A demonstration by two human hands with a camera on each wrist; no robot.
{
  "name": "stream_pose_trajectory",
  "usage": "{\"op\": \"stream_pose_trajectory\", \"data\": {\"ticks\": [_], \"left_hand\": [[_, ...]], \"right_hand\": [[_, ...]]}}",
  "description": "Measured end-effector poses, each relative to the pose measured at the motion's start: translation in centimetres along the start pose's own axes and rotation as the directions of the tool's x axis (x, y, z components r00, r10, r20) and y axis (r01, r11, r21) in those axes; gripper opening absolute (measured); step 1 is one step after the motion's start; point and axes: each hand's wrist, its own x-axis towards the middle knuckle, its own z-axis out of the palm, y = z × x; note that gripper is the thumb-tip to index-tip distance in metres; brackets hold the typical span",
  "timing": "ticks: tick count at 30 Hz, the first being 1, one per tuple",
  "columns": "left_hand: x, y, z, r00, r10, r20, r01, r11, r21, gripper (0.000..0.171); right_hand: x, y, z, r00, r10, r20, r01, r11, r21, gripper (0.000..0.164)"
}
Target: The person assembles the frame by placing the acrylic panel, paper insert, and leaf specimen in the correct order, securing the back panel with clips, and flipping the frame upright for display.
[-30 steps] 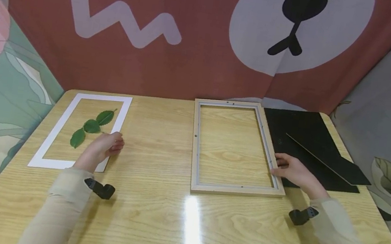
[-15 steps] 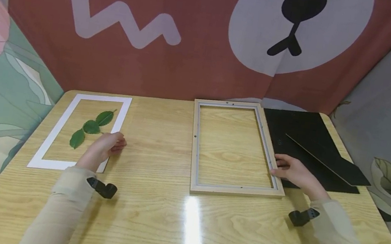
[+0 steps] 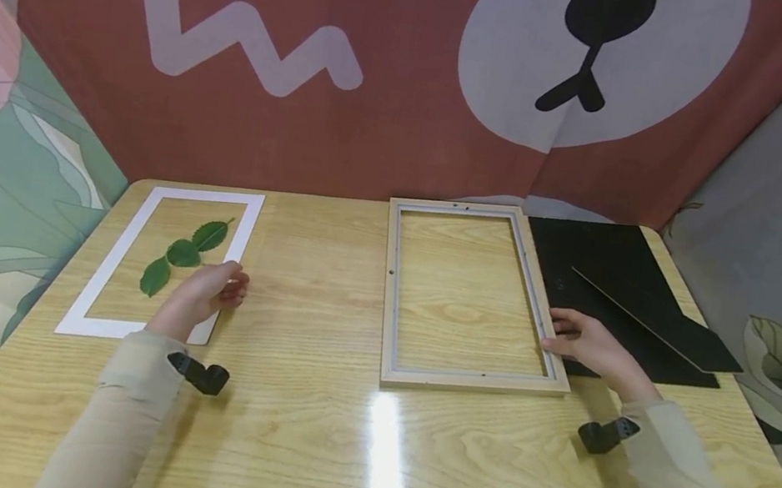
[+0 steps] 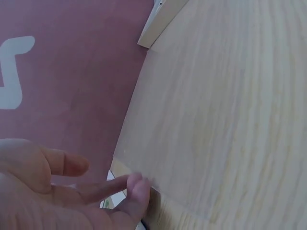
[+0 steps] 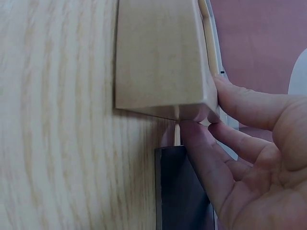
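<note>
A wooden picture frame [image 3: 395, 304] lies on the table, its inner opening showing bare wood. My right hand [image 3: 591, 346] grips its right side, thumb over the top and fingers against the outer side. A clear sheet [image 4: 182, 129] lies flat to the left of the frame, faint in the head view. At its left edge is my left hand [image 3: 201, 293], thumb apart and fingers loosely bent; the fingertips [image 4: 139, 184] are by the sheet's edge, contact unclear. That hand partly hides a white mat border [image 3: 106, 269]. Green leaves [image 3: 183, 253] show inside the border's opening.
Right of the frame lies a black board [image 3: 542, 250] with a raised black flap [image 3: 682, 325] across it. A red printed cloth [image 3: 378, 124] hangs behind the table [image 3: 302, 433]. Patterned walls stand at both sides.
My left hand shifts very slightly right, then back left. My right hand stays on the frame, and the objects stay in place.
</note>
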Motion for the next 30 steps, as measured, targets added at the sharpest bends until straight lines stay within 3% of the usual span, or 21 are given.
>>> {"op": "stream_pose_trajectory", "data": {"ticks": [5,8,10,16,21,26,30], "left_hand": [[0.1,-0.1,-0.3,0.999,0.048,0.008,-0.048,0.993,0.105,0.032],[0.2,-0.3,-0.4,0.997,0.077,-0.001,-0.076,0.98,0.186,0.042],[0.2,-0.4,-0.5,0.996,0.085,0.007,-0.085,0.979,0.188,0.049],[0.1,-0.6,-0.8,0.992,0.115,0.052,-0.117,0.992,0.047,0.053],[0.0,-0.7,-0.9,0.982,0.159,0.102,-0.152,0.985,-0.078,0.056],[-0.4,-1.0,-1.1,0.959,0.228,0.167,-0.184,0.953,-0.243,0.058],[-0.7,-1.0,-1.2,0.948,0.274,0.162,-0.213,0.924,-0.316,0.054]], "right_hand": [[0.0,-0.1,0.0,1.0,0.012,-0.005,-0.012,1.0,-0.012,0.068],[0.0,-0.2,0.0,1.0,0.015,-0.007,-0.015,1.0,-0.014,0.064],[0.0,-0.2,0.1,1.0,0.012,-0.01,-0.012,1.0,-0.009,0.06],[0.1,-0.2,0.2,0.999,0.009,-0.039,-0.009,1.0,-0.011,0.058],[0.2,-0.3,0.1,0.997,-0.016,-0.07,0.014,0.999,-0.033,0.059],[0.0,-0.6,0.2,0.998,-0.03,-0.056,0.029,0.999,-0.022,0.063],[0.0,-0.4,0.2,0.998,-0.038,-0.052,0.037,0.999,-0.023,0.066]]}}
